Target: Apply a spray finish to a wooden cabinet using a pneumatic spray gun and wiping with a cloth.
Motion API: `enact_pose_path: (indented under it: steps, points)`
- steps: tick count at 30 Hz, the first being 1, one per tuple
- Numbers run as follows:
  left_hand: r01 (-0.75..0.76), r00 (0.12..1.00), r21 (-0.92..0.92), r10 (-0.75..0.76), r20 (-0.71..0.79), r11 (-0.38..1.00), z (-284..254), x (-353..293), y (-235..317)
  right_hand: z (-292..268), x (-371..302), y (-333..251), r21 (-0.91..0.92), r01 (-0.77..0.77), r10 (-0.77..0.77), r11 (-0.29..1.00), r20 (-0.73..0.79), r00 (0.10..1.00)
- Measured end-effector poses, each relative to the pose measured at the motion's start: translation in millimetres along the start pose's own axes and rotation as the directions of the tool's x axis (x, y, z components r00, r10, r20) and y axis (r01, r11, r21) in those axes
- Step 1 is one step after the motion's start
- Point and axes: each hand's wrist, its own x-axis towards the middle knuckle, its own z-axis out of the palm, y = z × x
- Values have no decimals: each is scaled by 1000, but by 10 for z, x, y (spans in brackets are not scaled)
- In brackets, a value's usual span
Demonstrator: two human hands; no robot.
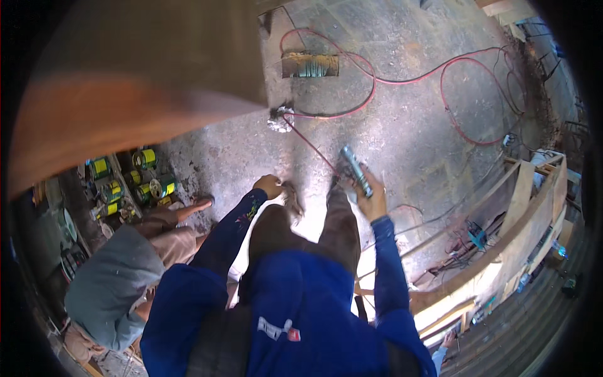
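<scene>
Stained flr [414,119], red hose [402,82]; R hand [375,198] w/ tool [355,168].

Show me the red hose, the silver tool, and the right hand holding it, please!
Red hose [402,82]: head view, on its stretch between the loops.
Silver tool [356,170]: head view, on its long body.
Right hand [374,200]: head view, on its back.

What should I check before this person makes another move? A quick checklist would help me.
1. Grey-green metal cylindrical tool gripped in the right hand: ok.
2. Left hand free: cannot tell; its palm is hidden.
3. Thin red hose lying straight: not ok; it loops across the grey floor.
4. Hose joined to the tool: cannot tell.
5. Co-worker in a grey shirt apart from the tool: ok, over at the left.
</scene>
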Motion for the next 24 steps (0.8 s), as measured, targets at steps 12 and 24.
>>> enact_pose_path:
  steps: [12, 24]
  points:
    - [567, 694, -472, -700, -166, 674, 1226, 4784, -1946, 1733, -55, 2670, 147, -430, 453, 891, -220, 864]
    - [264, 830, -125, -291, -476, 956, 1042, 4988, -1867, 1852, -79, 2563, 252, -464, 513, 849, -182, 839]
